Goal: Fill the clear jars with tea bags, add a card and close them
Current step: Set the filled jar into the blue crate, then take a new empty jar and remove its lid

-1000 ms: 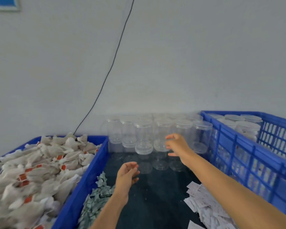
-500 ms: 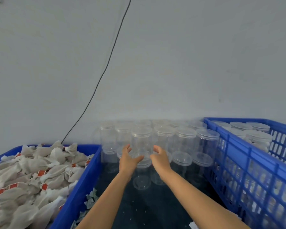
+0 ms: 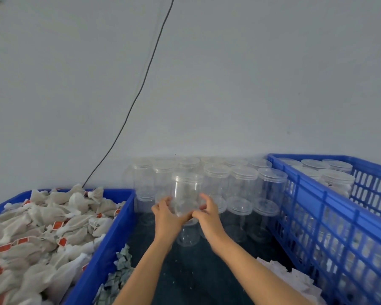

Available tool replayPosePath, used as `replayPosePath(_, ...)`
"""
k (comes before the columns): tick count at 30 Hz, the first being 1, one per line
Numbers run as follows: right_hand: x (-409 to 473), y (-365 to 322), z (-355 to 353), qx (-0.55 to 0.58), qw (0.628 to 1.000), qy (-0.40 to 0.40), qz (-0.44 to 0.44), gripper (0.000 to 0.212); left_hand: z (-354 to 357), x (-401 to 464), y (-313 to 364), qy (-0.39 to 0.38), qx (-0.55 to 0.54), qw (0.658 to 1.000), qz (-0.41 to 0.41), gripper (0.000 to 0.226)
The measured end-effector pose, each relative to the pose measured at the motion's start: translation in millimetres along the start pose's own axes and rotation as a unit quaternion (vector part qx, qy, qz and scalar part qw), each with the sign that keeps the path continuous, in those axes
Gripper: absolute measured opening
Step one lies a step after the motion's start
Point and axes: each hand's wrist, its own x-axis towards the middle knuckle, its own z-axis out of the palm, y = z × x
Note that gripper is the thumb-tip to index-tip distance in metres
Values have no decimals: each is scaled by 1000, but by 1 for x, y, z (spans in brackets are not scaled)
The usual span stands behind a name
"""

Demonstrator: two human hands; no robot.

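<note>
Both hands are on one clear, lidded plastic jar, raised just in front of the stacked block of empty clear jars against the wall. The left hand cups its lower side with fingers curled round it; the right hand holds the other side, thumb and fingers wrapped on the base. So each grip is closed on that jar.

The risk, as I judge it, lies in the stack itself. The jars stand two high and touching, and they look light and slick. Drawing one out from the front row could nudge its neighbours and tip an upper jar down onto the bench. The lifted jar could also slip, since the hold is low on a smooth wall.

The dark bench is crowded. Left of the stack sits a blue plastic crate heaped with pale cloth tea bags; right of it a blue slatted crate holds closed jars. White paper cards lie near the right forearm. Behind the stack, a plain grey wall with a black cable running down it.
</note>
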Motion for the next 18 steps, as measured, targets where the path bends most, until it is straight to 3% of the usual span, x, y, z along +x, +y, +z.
replayPosePath(4, -55, 16, 0, 66, 997, -20, 15, 46, -11, -61, -22, -26, -68, 997, 19, 84)
replayPosePath(11, -127, 61, 6, 145, 989, 16, 10, 43, -17, -142, -69, -34, -4, 999, -4, 99)
replayPosePath(13, -134, 62, 2, 169, 985, 31, -4, 33, -20, -157, -78, -37, 22, 999, -4, 98)
replayPosePath(15, -134, 58, -6, 140, 989, 27, -25, 26, -21, -167, -83, -41, 35, 999, -1, 96)
replayPosePath(18, -125, 44, -14, -49, 997, -28, -54, 51, -21, -170, -80, -50, 74, 996, 30, 92)
